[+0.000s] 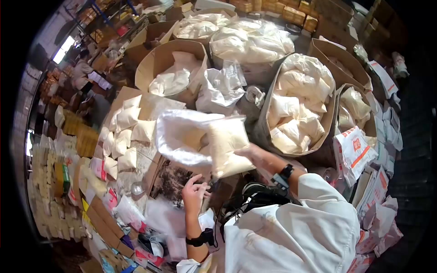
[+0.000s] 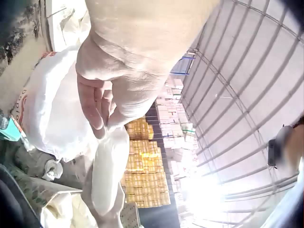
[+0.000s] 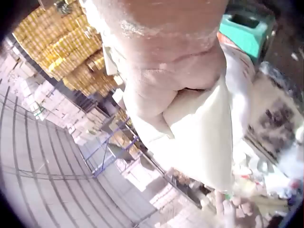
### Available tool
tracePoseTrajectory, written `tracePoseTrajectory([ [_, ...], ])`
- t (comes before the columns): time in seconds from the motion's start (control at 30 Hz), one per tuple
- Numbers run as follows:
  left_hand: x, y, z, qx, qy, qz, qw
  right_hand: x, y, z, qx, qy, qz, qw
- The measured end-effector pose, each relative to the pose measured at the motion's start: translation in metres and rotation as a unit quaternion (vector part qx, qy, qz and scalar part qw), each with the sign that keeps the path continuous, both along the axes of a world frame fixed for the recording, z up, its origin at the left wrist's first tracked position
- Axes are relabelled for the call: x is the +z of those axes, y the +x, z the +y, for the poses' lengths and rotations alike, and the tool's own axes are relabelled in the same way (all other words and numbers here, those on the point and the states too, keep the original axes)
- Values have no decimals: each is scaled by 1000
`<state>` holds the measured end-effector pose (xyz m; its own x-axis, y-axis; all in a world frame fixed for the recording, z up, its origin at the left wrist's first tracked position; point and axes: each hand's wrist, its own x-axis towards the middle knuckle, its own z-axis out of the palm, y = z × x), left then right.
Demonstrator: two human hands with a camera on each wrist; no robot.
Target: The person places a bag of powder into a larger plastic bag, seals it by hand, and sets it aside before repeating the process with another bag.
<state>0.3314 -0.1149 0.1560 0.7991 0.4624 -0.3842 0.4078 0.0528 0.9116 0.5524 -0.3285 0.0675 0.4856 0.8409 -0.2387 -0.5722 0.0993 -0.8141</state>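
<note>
A plump clear bag of cream-coloured powder point(image 1: 230, 145) hangs tilted in front of the person. The right hand point(image 1: 248, 157) grips it by its right side; the right wrist view shows that hand point(image 3: 161, 99) bunched on the bag point(image 3: 202, 137). Below the bag's lower left corner, the left hand point(image 1: 195, 191) is raised with fingers loosely bent and parted, holding nothing. Its fingertips overlap the pale bag point(image 2: 111, 171) in the left wrist view. Behind the bag stands a large white sack point(image 1: 170, 141), its mouth wide and powder inside.
Cardboard bins point(image 1: 268, 123) heaped with filled bags stand ahead and to the right. Several filled bags point(image 1: 127, 118) lie on a board at the left. Printed sacks point(image 1: 355, 152) lean at the right. A green box-like thing point(image 3: 249, 33) stands near the white sack.
</note>
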Motion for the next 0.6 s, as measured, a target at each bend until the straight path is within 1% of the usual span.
tracePoseTrajectory([
  [0.07, -33, 3, 10, 59, -28, 10, 998, 33, 36, -56, -25, -89, -95, 991],
  [0.13, -40, 14, 14, 98, -34, 35, 994, 63, 65, -92, -105, -154, 53, 981],
  [0.17, -41, 12, 17, 111, -28, 53, 992, 36, 77, -98, -159, -126, 144, 969],
  [0.23, -63, -1, 27, 136, -32, 82, 987, -24, 113, -107, -164, -122, 205, 957],
  [0.33, -79, -26, 32, 187, -46, 93, 977, -71, 186, -77, -209, -115, 208, 949],
  [0.37, -81, -37, 34, 217, -50, 93, 970, -79, 228, -56, -219, -101, 186, 952],
  [0.43, -79, -50, 30, 281, -62, 91, 954, -31, 326, 8, -218, -34, 139, 965],
  [0.47, -65, -48, 23, 305, -73, 86, 945, 4, 371, 43, -205, 16, 118, 971],
  [0.53, -59, -53, 16, 349, -106, 64, 929, 67, 447, 106, -158, 124, 87, 976],
  [0.57, -51, -64, 11, 370, -120, 60, 920, 83, 475, 136, -143, 152, 90, 974],
  [0.6, -41, -65, 6, 348, -94, 45, 932, 90, 497, 163, -142, 153, 93, 974],
])
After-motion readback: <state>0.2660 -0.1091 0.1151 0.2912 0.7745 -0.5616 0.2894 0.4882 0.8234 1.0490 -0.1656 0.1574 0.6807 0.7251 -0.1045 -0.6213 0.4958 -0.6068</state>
